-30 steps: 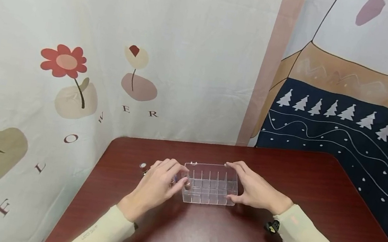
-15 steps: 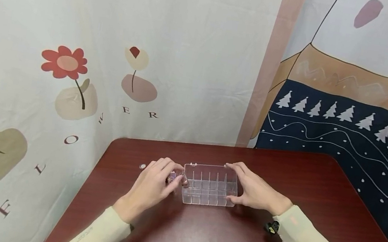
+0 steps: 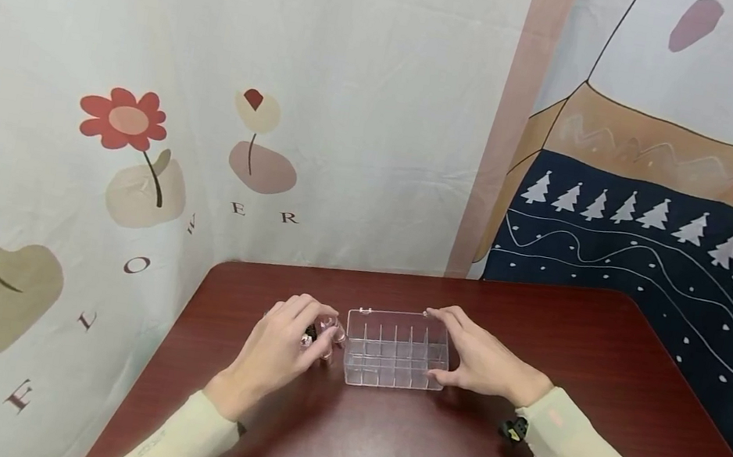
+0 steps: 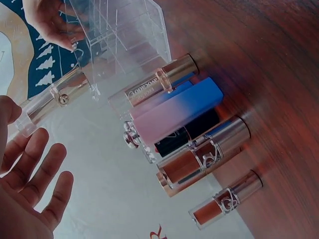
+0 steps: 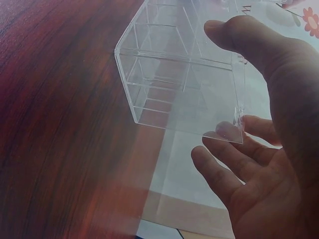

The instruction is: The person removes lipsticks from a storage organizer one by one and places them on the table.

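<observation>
In the left wrist view my left hand [image 4: 30,174] pinches a clear lip gloss tube [image 4: 55,97] with a gold-toned cap between thumb and index finger. The other fingers are loosely bent. Just left of the clear divided organizer box [image 3: 394,363], that hand hovers near a group of lip products. My right hand [image 3: 492,358] holds the box by its right end, thumb at the front and fingers behind. The box compartments look bare in the head view. Standing by the hand are a pink-to-blue lipstick case [image 4: 182,107], a Dior-type gold-capped gloss [image 4: 162,79] and a brown-red gloss [image 4: 199,159].
A smaller gloss [image 4: 227,199] stands apart from the group. Everything rests on a dark red wooden table [image 3: 390,453]. Printed curtains [image 3: 371,103] hang behind the table's back and left edges. A black wrist device [image 3: 513,428] sits under the right sleeve.
My left hand has drawn back a little leftward from the box's left end, carrying the lip gloss tube away from it. The right hand and the box have stayed in place.
</observation>
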`<state>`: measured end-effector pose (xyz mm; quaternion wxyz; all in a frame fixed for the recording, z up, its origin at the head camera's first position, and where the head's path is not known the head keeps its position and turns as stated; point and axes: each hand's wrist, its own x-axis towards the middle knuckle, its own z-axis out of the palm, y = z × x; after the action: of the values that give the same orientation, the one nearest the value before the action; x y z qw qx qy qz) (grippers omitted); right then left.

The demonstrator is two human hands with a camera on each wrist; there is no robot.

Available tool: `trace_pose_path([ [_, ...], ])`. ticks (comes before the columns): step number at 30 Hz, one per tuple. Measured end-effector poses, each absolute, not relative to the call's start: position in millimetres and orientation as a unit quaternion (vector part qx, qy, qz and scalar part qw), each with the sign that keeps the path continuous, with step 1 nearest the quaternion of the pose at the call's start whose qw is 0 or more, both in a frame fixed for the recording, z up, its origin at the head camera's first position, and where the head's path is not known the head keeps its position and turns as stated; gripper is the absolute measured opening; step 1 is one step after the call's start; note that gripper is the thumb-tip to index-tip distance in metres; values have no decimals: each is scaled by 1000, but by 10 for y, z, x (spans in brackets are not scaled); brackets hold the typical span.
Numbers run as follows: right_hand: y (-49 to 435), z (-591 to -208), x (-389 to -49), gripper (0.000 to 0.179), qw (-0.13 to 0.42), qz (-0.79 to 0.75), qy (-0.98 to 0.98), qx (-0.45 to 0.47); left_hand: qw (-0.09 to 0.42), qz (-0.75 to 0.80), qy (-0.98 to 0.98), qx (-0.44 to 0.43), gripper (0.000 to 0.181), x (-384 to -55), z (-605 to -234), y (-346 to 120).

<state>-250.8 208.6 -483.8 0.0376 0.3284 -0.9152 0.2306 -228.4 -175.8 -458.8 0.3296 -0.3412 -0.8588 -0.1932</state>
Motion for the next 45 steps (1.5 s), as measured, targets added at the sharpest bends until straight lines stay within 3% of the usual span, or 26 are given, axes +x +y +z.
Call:
trace_pose_path([
  [45,2089,-4838,-2501,104,29,240,-916,320,364,-218,-856,-295,21,-2257,-4593,-2153],
])
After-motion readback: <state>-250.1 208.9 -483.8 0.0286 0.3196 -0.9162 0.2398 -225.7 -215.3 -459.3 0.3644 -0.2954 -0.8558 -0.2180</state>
